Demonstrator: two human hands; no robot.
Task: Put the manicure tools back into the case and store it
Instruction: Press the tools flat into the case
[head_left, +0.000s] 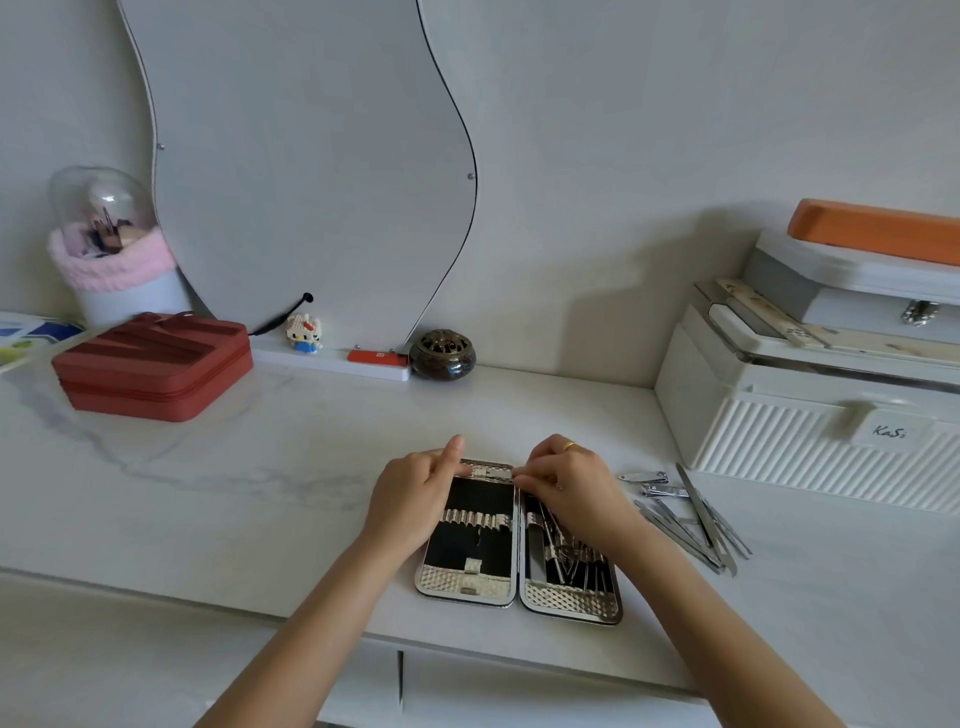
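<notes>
Silver-rimmed black-lined manicure case (470, 535) lies flat open near the white marble table (311, 441) front edge, so slots face up. Left hand (415, 488), fingers curled, forefinger raised, steadies the top rim; right hand (566, 480) pinches something thin there, item unclear. Loose steel manicure tools (685, 514) wait just right, within reach.

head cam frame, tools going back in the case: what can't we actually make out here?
- Head view: what the right hand pinches at the top edge of the case; its fingers cover it.
- Head view: kinds of tools in the case's right half; hand and wrist overlap them.
- Head view: count of loose tools; they overlap and are small.
- Head view: white box, cut off by the right edge.
</notes>
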